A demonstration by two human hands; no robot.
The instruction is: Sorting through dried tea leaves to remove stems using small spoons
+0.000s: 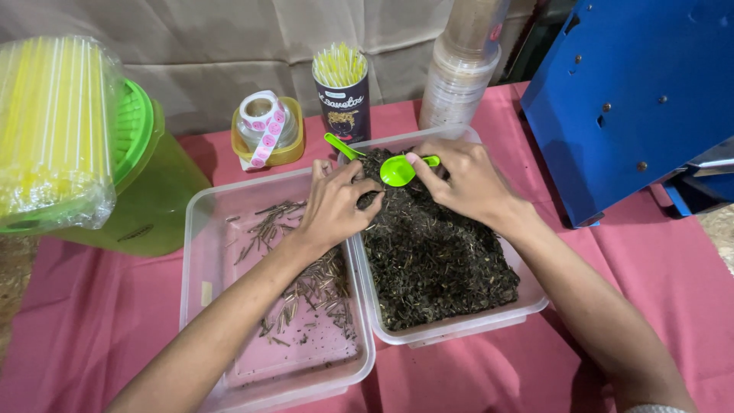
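R hand (466,180) holds green spoon (399,170); L hand (336,205) in dried leaves (432,260).

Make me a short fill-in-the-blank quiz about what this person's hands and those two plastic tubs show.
1. The right hand holds a small spoon whose colour is ____.
2. The dark loose leaves fill the tub on the person's ____ side.
3. The left tub holds only scattered thin ____.
4. The left hand reaches over the rims where the two ____ meet.

Missing words: green; right; twigs; tubs

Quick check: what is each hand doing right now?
Left hand: fingers curled into the dried leaves; grasp cannot be told.
Right hand: holding the green scoop.
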